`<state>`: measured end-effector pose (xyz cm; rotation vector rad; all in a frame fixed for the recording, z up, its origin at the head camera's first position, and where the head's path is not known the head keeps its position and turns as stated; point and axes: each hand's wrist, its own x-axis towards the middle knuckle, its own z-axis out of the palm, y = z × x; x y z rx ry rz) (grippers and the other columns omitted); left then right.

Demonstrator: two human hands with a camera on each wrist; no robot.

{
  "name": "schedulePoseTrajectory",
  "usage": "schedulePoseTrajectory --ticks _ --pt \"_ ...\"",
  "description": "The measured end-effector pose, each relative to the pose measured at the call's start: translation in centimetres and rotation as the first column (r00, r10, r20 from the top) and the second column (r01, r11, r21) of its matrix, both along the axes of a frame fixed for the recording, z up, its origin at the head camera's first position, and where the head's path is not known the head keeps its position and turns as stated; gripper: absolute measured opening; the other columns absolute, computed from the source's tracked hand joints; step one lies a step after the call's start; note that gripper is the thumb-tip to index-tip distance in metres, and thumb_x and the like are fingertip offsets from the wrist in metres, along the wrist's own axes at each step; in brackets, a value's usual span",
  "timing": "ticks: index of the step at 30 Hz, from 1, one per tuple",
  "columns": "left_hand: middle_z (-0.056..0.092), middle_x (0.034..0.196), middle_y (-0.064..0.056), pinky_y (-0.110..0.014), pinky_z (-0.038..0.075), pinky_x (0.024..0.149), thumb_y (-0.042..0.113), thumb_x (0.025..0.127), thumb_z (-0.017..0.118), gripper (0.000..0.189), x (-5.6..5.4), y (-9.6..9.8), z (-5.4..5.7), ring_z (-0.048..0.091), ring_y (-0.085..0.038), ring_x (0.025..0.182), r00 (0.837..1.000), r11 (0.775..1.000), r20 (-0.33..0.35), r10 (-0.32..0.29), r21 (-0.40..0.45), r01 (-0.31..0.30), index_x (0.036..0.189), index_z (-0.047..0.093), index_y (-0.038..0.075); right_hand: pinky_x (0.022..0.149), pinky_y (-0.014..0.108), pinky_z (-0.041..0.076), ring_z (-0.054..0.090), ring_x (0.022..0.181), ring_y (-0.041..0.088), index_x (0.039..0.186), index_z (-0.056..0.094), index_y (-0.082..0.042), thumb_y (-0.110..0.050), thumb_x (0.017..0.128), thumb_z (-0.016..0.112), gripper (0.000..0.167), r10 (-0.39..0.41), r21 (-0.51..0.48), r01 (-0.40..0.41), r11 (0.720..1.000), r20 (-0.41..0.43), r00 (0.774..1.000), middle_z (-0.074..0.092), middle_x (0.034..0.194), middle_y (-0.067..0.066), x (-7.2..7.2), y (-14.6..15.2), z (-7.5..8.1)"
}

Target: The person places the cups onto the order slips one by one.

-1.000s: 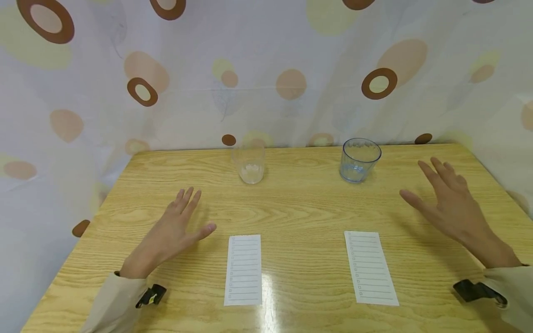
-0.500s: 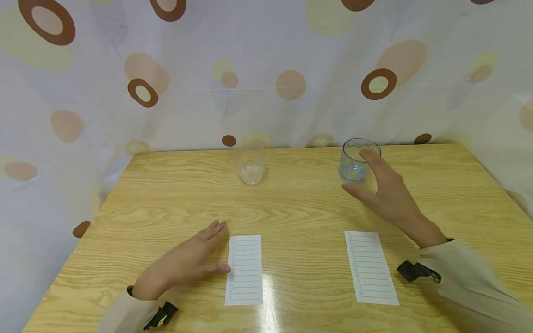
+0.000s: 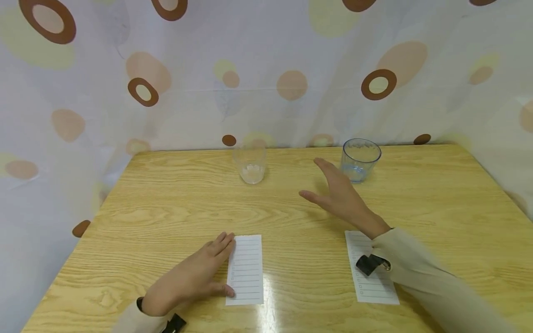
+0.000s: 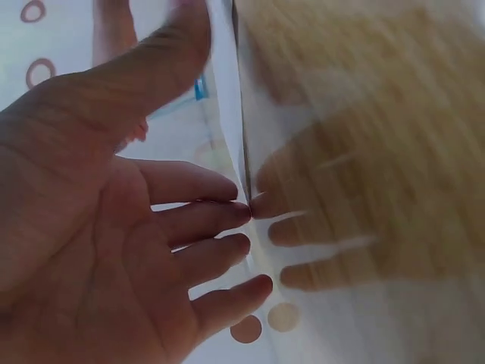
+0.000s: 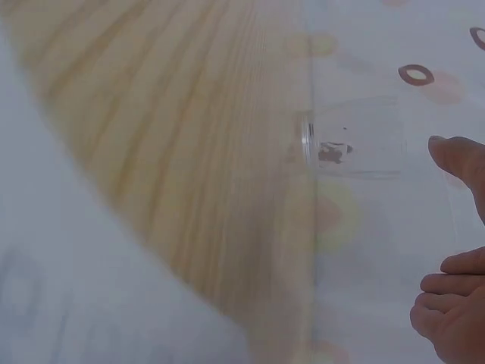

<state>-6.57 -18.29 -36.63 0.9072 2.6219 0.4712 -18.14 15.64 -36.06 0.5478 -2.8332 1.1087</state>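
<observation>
My left hand (image 3: 195,280) lies low over the left edge of a narrow lined paper slip (image 3: 247,273), thumb and fingers spread. In the left wrist view the left hand's fingertips (image 4: 235,246) are almost straight and meet the tabletop. My right hand (image 3: 343,199) is raised over the table, thumb and fingers apart, holding nothing. A blue-rimmed glass (image 3: 361,155) stands behind it, partly covered by the hand. To the left of that hand stands a clear glass (image 3: 251,169), also seen in the right wrist view as a clear glass (image 5: 356,144).
A second lined slip (image 3: 372,286) lies at the right, partly under the right forearm. The wood-grain table (image 3: 166,199) ends at the back against a patterned cloth (image 3: 258,55). Both glasses stand close to that back edge.
From the far right, my right hand has swept left, passing in front of the blue-rimmed glass. My left hand has come right and nearer to the body, onto the left slip's edge.
</observation>
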Motion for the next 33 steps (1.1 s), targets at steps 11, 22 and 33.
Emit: schedulePoseTrajectory --ticks 11,22,33 --pt "0.018 0.156 -0.026 -0.057 0.022 0.112 0.046 0.071 0.078 0.106 -0.1 0.2 -0.3 0.016 -0.042 0.143 1.000 1.000 0.024 0.001 -0.018 -0.001 0.144 0.029 -0.013 0.108 0.053 0.034 0.033 0.137 0.040 0.151 0.026 -0.003 -0.045 0.084 0.073 0.091 -0.024 -0.157 0.039 0.987 0.096 0.995 0.031 0.154 0.017 -1.0 -5.0 -0.5" --pt "0.020 0.156 -0.025 -0.058 0.020 0.112 0.050 0.066 0.079 0.114 -0.2 -0.4 -0.5 0.019 -0.042 0.142 1.000 1.000 0.017 -0.006 0.028 0.006 0.145 0.027 -0.013 0.111 0.047 0.032 0.029 0.141 0.032 0.151 0.027 -0.005 -0.034 0.081 0.079 0.092 -0.127 -0.447 0.179 0.876 0.145 0.981 0.031 0.154 0.013 -2.2 -10.5 -2.7" --pt "0.017 0.158 -0.021 -0.057 0.017 0.114 0.053 0.068 0.078 0.114 0.0 -0.7 -0.5 0.016 -0.039 0.144 0.998 0.999 0.060 0.016 0.031 -0.018 0.147 0.026 -0.010 0.113 0.038 0.030 0.033 0.140 0.028 0.148 0.032 -0.003 -0.029 0.077 0.083 0.091 -0.192 -0.586 0.213 0.782 0.099 0.976 0.037 0.151 0.013 -3.9 -13.9 -2.8"
